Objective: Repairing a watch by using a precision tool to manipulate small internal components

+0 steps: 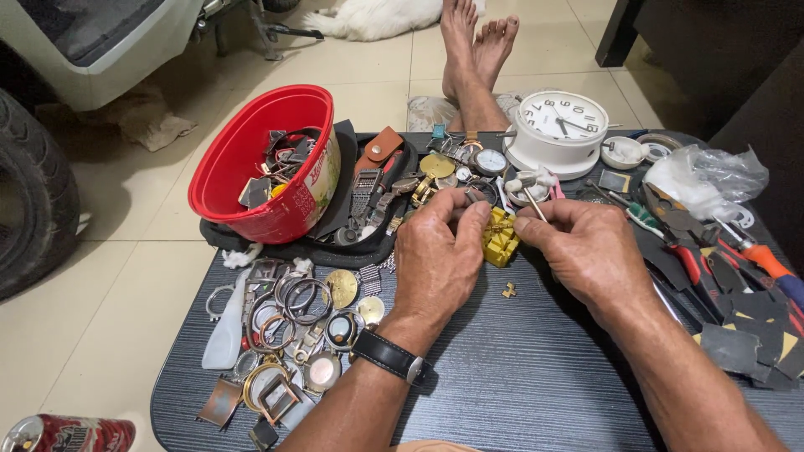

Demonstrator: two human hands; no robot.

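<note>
- Two hands meet at the middle of the dark worktop (536, 377), with bare room in front of them.
- Red tub (260, 163) of parts sits left; white clock (557, 130) stands behind.
- Left hand (435, 255): fingers pinched shut on a small metal watch part (474, 196), steadying it.
- Right hand (586, 247): fingers closed around a thin tool (534, 203), tip beside the yellow block (500, 237).

Left hand (437, 255) and right hand (586, 251), holding a thin tool (536, 205), meet over a yellow block (500, 238).
</note>
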